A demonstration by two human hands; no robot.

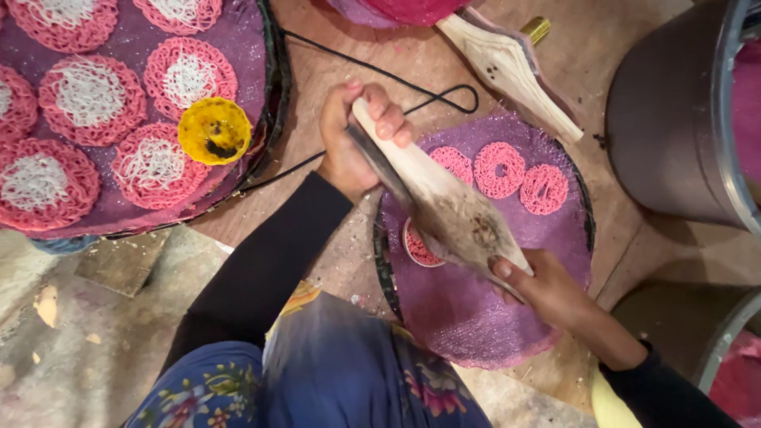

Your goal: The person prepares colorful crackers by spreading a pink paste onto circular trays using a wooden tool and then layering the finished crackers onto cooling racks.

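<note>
Both hands clamp the wooden press, left hand on its upper handle, right hand low, so steady even squeezing should keep pink noodle coils separate on the purple mat.

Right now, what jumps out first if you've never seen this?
Both hands, left and right, grip a wooden press over a purple mat with three pink noodle rounds. At upper left, a bigger tray holds more rounds and a yellow cup.

Wooden board, round purple mats, black cord, metal drum
</note>
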